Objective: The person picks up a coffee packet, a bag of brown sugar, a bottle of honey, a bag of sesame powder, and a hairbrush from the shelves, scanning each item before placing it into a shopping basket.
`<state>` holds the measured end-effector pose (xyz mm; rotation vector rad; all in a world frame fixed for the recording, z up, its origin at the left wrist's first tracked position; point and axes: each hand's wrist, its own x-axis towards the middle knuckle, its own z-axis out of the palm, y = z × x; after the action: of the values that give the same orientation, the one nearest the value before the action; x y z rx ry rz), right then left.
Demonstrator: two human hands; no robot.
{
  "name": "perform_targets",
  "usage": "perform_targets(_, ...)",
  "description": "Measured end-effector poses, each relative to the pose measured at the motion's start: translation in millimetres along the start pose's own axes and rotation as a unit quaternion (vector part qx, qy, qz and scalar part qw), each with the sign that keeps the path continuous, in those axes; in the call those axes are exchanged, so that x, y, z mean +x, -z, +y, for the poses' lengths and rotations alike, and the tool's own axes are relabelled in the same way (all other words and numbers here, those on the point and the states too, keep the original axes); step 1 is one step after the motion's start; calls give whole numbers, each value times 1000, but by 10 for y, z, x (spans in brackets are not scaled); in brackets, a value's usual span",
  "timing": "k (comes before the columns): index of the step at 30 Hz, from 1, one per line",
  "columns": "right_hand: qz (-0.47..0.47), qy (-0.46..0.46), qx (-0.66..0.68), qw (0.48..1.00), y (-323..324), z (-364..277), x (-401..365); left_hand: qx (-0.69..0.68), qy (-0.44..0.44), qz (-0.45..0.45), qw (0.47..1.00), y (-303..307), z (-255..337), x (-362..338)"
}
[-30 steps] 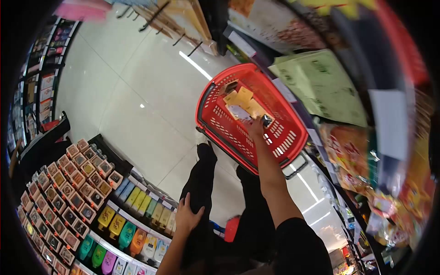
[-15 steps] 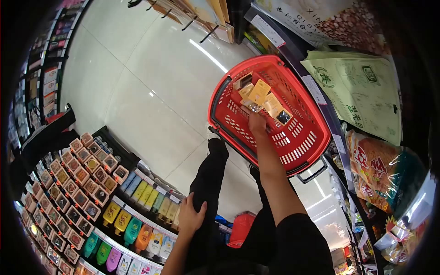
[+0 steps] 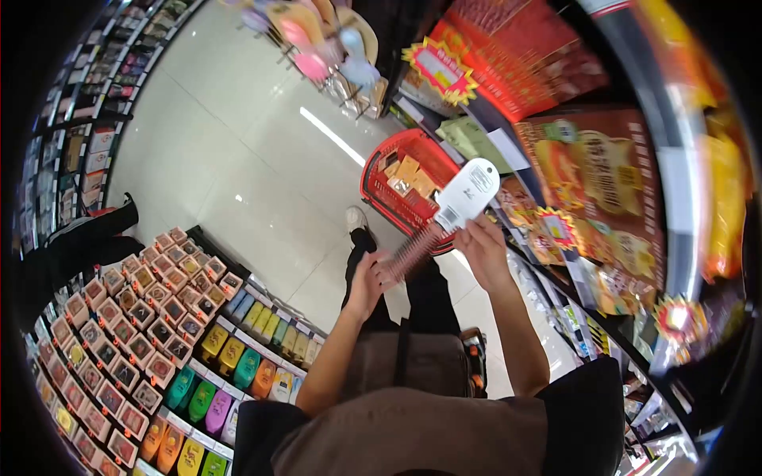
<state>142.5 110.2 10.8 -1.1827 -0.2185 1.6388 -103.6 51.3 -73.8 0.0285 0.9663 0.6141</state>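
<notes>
A carded item, a white card (image 3: 470, 190) with a barcode and a ribbed brownish-pink piece (image 3: 414, 252), spans the space between my hands. My left hand (image 3: 367, 284) closes round the lower end of the ribbed piece. At the card's lower right edge, my right hand (image 3: 481, 247) pinches it with fingers together. Below and beyond the hands a red shopping basket (image 3: 379, 200) stands on the floor, with several small yellowish carded packs (image 3: 408, 170) inside.
Shelves of bottles (image 3: 248, 370) and small boxes (image 3: 143, 317) line the left. Packaged food (image 3: 595, 190) fills shelves on the right. Colourful items (image 3: 312, 65) hang on hooks at the top. A dark bag (image 3: 91, 226) is at far left.
My right hand has come up out of the basket and now holds the carded item. My left hand has moved from my leg to the ribbed piece. The view stands higher, and the basket looks smaller.
</notes>
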Motion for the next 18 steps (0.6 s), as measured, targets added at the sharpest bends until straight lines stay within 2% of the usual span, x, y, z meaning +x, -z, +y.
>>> perform_targets(1,1,6,20,1000,-224,-220,-263,-78,-24,-72,994,-443,400,-285)
perform_targets(2,1,12,41,999,-438,-412,-486,-100,-41,-147,983,-663,642,-469)
perform_targets(4,-18,44,51,998,-841,-697,-870,-60,-48,-305,949,-1093,1139,-937)
perform_targets(5,-32,62,56,996,-979,-778,-1002,-49,-52,-314,947,-1214,1297,-1092)
perform_targets(7,-75,109,49,990,-1212,-920,-1207,67,-64,-439,894,-1410,1555,-1334)
perform_targets(8,-85,125,52,987,-1289,-938,-1265,81,-72,-447,888,-1512,1636,-1429)
perform_targets(10,-61,198,-3,978,-1410,-937,-1334,217,-87,-421,877,-1732,1763,-1572)
perform_targets(12,-64,220,-17,973,-1418,-937,-1363,288,-84,-400,866,-1877,1879,-1637)
perform_targets(14,41,256,-135,956,-1414,-960,-1342,403,-77,-314,856,-1924,1875,-1516)
perform_targets(15,33,284,-161,945,-1344,-997,-1319,399,-108,-324,851,-1954,1856,-1490)
perform_targets(18,51,356,-96,928,-1339,-1240,-1202,300,-74,-390,868,-2051,1896,-1549)
